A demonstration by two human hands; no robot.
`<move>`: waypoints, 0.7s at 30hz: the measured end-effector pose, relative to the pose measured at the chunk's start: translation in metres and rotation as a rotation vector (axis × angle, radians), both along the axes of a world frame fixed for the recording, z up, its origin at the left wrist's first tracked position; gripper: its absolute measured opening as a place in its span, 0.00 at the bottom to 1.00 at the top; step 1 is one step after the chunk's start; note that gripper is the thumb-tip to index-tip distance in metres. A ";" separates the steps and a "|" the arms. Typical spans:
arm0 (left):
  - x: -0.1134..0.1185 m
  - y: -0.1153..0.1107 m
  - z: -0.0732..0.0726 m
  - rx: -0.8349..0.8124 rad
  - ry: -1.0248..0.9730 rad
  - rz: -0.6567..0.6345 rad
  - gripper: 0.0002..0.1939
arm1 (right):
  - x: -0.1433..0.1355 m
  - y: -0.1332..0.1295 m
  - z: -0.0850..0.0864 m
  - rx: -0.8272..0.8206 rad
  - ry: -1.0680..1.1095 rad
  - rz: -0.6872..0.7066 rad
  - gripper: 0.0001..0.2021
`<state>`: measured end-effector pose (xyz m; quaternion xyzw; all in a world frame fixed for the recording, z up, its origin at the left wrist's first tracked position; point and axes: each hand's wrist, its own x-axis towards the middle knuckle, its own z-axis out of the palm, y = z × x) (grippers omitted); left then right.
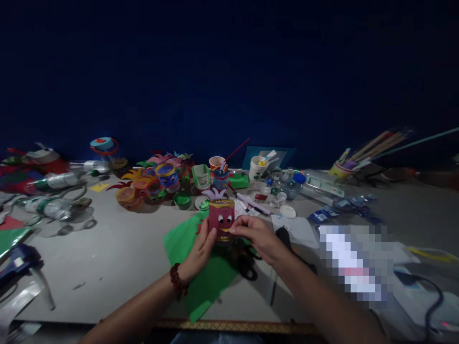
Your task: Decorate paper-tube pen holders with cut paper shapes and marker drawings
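Observation:
My left hand [201, 251], with a beaded bracelet at its wrist, is closed around the left side of a dark red craft cup [216, 216]. The cup stands upright, with yellow bands near its rim and base, two white-and-black eyes and a yellow mouth strip [225, 230]. Against the right end of that strip, the thumb and forefinger of my right hand [258, 235] are pinched together. Below both hands lies a green sheet [211, 289]. Black-handled scissors [247, 268] rest beside my right wrist, partly covered.
Colourful finished face cups [167, 177] crowd the back left. Clear plastic bottles [59, 206] and a blue glue gun [21, 262] lie at left. Pen and brush cups [257, 167], bottle pieces and a green paint pot [182, 199] stand behind. White paper [296, 230] lies right.

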<state>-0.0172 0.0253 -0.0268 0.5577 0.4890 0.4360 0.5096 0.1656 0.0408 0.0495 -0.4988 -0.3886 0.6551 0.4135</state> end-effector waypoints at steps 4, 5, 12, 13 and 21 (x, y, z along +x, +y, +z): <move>0.001 0.000 0.010 -0.039 -0.017 -0.063 0.38 | -0.001 0.001 -0.003 0.010 -0.013 -0.020 0.08; 0.002 0.000 0.012 -0.022 -0.025 -0.063 0.38 | -0.002 0.001 -0.003 0.009 -0.016 -0.023 0.08; 0.006 0.001 0.011 0.063 -0.097 -0.031 0.32 | -0.005 -0.001 -0.004 0.044 -0.058 -0.041 0.09; 0.007 0.001 0.010 0.077 -0.092 -0.011 0.30 | -0.005 -0.001 -0.005 0.051 -0.066 -0.041 0.08; 0.012 0.003 0.012 0.080 -0.102 0.077 0.26 | -0.011 -0.004 -0.017 0.138 -0.110 -0.069 0.09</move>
